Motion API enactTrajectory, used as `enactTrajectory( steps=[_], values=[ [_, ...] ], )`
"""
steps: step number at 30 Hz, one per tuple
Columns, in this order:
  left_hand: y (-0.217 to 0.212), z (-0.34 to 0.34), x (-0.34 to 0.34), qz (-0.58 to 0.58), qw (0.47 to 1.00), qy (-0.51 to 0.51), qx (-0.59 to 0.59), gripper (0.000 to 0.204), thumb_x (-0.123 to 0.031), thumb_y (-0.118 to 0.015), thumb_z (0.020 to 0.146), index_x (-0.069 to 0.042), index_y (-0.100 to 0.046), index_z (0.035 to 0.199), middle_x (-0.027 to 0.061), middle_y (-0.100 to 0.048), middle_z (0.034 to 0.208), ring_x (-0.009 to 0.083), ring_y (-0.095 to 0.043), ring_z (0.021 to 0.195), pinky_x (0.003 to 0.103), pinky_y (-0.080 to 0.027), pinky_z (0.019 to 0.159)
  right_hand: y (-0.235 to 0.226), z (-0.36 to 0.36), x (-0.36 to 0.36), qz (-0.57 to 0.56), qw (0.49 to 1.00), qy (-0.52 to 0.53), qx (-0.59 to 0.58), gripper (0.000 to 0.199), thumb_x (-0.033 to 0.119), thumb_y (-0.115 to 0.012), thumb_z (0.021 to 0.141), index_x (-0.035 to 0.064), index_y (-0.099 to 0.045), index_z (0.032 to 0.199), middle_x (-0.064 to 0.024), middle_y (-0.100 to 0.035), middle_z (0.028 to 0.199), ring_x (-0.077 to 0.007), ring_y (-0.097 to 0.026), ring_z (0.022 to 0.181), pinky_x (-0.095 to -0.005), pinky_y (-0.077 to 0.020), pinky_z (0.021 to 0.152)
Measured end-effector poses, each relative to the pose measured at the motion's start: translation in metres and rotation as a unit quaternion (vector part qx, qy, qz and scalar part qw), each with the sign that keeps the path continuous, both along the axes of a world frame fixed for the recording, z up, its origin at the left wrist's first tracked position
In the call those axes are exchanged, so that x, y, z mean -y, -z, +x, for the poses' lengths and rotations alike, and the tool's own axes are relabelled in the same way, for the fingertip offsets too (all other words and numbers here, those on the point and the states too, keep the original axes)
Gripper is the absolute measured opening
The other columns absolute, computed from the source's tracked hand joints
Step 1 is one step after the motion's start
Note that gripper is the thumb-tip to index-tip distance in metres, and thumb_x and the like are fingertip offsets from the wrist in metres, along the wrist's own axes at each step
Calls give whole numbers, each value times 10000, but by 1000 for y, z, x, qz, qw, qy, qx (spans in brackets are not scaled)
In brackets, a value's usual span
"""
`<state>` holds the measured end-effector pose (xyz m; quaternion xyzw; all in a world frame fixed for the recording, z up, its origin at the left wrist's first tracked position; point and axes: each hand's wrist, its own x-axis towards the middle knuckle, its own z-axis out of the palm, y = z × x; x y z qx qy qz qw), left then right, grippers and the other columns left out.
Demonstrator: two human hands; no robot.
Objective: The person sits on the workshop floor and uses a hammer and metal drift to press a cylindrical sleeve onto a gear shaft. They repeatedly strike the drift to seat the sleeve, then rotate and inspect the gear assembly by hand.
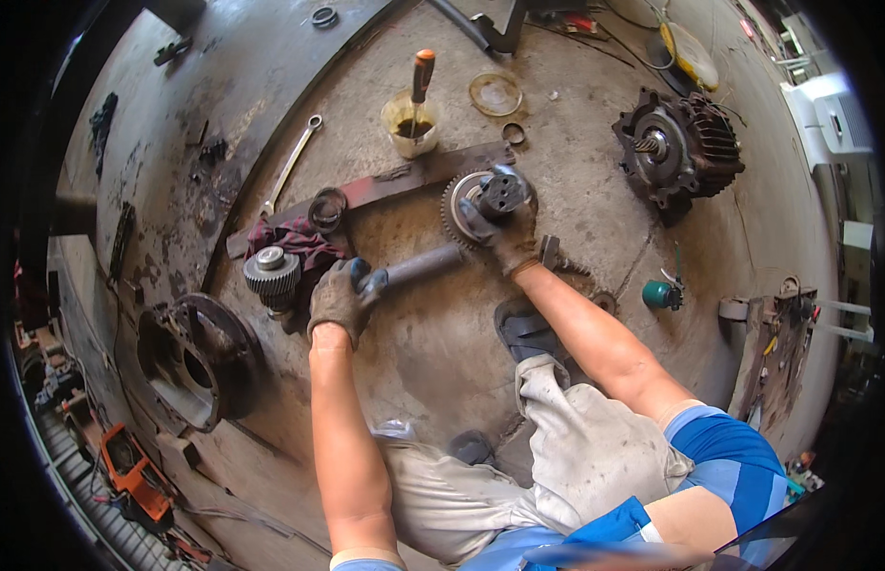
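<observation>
Grasping the smooth grey metal tube [421, 268] near its left end, the left hand [339, 297], in a dirty grey-brown work glove, bends its fingers around it beside the dark red plaid cloth [304, 240]. The right hand [511, 236], gloved alike, clasps the round steel toothed gear [451, 211] by its dark cylindrical hub [502, 194], above the stained concrete floor [414, 352]; the tube's far end comes close to the gear (whether they touch, I cannot tell). Beyond both hands lies the long flat rusty steel bar [377, 188], and past it stands the translucent plastic cup [397, 145] of dark liquid, with the orange-and-black-handled screwdriver [423, 74] standing in it
</observation>
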<state>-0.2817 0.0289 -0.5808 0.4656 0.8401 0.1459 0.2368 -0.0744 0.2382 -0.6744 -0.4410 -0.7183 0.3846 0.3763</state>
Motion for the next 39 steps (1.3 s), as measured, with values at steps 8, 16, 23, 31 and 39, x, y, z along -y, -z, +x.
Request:
enactTrajectory(
  steps=[8,16,23,31,39],
  values=[
    [5,3,-22,11,999,7,31,380,-423,-682,903,-73,-708,1051,175,-669,1028,359,-645,988,450,-504,871,-31,61,-22,246,956,-156,35,323,170,-752,901,55,-666,1190,-153,-652,1214,-345,-624,1154,-442,-513,981],
    [8,5,-30,6,1000,21,17,394,-405,-678,905,-59,-694,1094,180,-669,1072,377,-638,1021,457,-503,889,8,42,-138,-4,943,-44,330,449,388,-651,959,93,-605,1295,-203,-631,1283,-387,-582,1216,-471,-484,1015],
    [3,-2,-16,-2,1000,-20,20,385,-394,-690,898,-58,-690,1086,184,-666,1060,381,-634,1014,464,-498,883,24,-2,-215,48,843,-205,495,621,378,-732,833,107,-559,1363,-215,-622,1319,-402,-598,1216,-491,-492,1013],
    [2,-7,-9,11,1000,-28,3,366,-386,-692,895,-61,-683,1063,190,-667,1022,384,-639,944,465,-499,839,8,5,-213,68,872,-133,467,465,376,-652,857,47,-662,1185,-262,-662,1190,-436,-640,1100,-500,-503,955],
    [-8,10,-39,89,994,-37,49,417,-370,-708,907,-43,-675,1164,178,-686,1082,366,-666,1022,447,-524,881,-65,81,-138,-353,884,-195,-235,409,236,-709,918,87,-578,1275,-78,-675,1197,-183,-668,1001,-359,-561,860]
  ],
)
